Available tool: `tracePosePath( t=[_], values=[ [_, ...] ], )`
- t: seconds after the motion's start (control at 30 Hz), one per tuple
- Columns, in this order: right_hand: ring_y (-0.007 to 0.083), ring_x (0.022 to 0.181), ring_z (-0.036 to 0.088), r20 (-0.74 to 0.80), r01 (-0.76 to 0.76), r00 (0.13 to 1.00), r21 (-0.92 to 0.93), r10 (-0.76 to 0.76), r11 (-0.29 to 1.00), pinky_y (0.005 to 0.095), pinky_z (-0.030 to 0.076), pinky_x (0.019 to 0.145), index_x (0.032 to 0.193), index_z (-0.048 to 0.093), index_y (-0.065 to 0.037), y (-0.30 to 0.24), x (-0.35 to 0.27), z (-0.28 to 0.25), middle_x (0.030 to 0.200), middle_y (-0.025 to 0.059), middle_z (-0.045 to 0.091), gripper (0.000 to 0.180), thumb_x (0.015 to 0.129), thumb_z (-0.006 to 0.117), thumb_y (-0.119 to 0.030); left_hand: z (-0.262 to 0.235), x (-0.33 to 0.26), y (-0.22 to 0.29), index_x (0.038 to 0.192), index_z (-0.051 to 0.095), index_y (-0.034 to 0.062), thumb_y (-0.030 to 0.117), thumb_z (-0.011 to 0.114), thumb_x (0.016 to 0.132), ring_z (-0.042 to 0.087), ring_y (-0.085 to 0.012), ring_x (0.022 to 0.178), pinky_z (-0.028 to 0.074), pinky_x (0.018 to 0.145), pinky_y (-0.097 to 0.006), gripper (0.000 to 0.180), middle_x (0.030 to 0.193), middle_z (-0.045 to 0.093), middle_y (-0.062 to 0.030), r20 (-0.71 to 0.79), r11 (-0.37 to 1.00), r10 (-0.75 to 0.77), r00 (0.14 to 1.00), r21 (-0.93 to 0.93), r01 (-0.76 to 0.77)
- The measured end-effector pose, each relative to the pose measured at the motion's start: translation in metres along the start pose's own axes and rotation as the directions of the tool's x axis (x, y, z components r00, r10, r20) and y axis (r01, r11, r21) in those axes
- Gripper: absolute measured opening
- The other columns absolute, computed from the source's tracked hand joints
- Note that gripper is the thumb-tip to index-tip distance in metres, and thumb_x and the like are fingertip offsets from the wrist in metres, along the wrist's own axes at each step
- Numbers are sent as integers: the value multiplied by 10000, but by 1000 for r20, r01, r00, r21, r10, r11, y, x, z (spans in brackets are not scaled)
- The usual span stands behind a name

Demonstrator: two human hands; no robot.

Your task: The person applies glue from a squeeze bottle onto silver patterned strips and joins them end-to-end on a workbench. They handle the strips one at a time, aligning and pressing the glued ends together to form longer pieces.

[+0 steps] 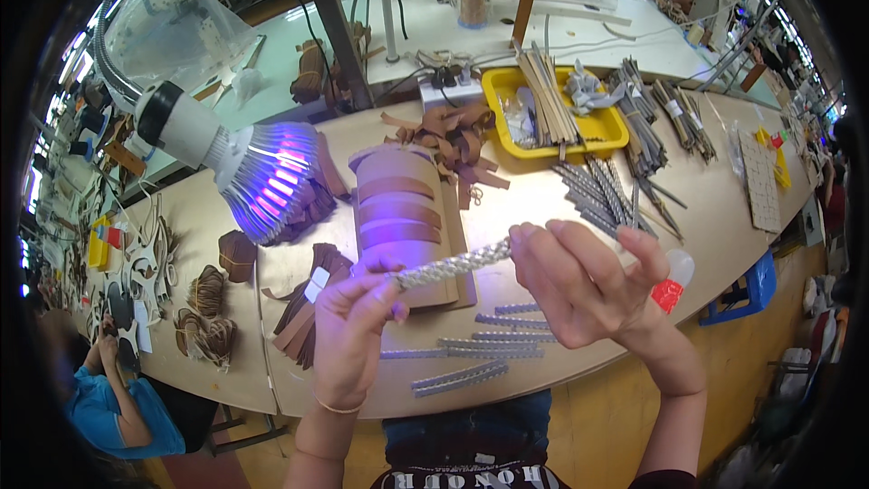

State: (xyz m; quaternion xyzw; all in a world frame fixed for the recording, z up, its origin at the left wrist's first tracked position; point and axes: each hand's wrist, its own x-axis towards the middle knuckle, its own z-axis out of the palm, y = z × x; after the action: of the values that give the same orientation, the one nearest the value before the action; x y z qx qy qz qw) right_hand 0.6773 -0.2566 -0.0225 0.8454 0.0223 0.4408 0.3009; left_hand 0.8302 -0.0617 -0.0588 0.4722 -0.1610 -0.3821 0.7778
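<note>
A short silver-grey braided strap [457, 264] is stretched between my two hands above the table's near side. My left hand [351, 315] pinches its left end between thumb and fingers. The right end is gripped by my right hand [587, 285], its fingers curled. Just behind the strap stands a tan half-round form [398, 267] with several brown bands [396, 211] across it. Below the hands, several grey strips with pale, patterned edges [460, 378] lie on the tabletop.
A lit lamp [272, 183] hangs at the left. Brown strap bundles [303, 308] lie near the form. A yellow tray [552, 152] holds strips, with more grey strips [602, 192] beside it. A white-and-red bottle [670, 288] is by my right wrist. Another person [127, 417] works at the far left.
</note>
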Motion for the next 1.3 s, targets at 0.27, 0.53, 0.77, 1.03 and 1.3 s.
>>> tracePosePath(
  t=[0.27, 0.53, 0.77, 1.03, 1.3],
  values=[
    [146, 906, 610, 0, -110, 994, 125, 111, 986, 464, 315, 1007, 780, 723, -129, -8, 13, 22, 936, -47, 664, 106, 695, 785, -115, -17, 15, 11, 1062, 658, 115, 237, 549, 990, 587, -196, 1011, 443, 693, -318, 178, 1090, 646, -55, 82, 904, -272, 959, -321, 283],
    [151, 865, 613, -108, -204, 969, 164, 223, 965, 443, 326, 958, 696, 675, -85, -20, 15, 32, 868, -18, 663, 97, 644, 755, -100, -13, 13, 7, 1151, 641, 91, 218, 629, 960, 550, -151, 990, 442, 732, -320, 230, 1077, 651, 0, 162, 878, -286, 944, -350, 326],
    [127, 822, 593, -97, -278, 953, 107, 288, 955, 442, 297, 977, 745, 722, -141, -29, 6, 28, 900, -73, 664, 101, 659, 772, -155, -13, 10, 1, 1079, 629, 131, 191, 584, 985, 574, -226, 1049, 442, 742, -334, 121, 1147, 648, -62, 137, 880, -295, 946, -348, 325],
    [174, 907, 586, 159, -364, 930, 264, 332, 893, 426, 347, 950, 799, 729, -115, -14, -10, 22, 908, -30, 655, 84, 725, 745, -151, 3, 12, -8, 1050, 703, 38, 207, 685, 940, 536, -100, 905, 436, 729, -284, 203, 1042, 621, -6, 31, 986, -162, 986, 30, 161],
    [281, 948, 623, 967, -870, 211, 252, -142, 424, 392, 450, 891, 923, 731, -50, 48, -103, 15, 944, 111, 680, 186, 868, 695, -224, 40, 17, -47, 1009, 720, 32, 96, 752, 815, 550, -249, 874, 463, 768, -360, 207, 1093, 555, -111, 311, 377, 286, 906, 833, -405]
  ],
)
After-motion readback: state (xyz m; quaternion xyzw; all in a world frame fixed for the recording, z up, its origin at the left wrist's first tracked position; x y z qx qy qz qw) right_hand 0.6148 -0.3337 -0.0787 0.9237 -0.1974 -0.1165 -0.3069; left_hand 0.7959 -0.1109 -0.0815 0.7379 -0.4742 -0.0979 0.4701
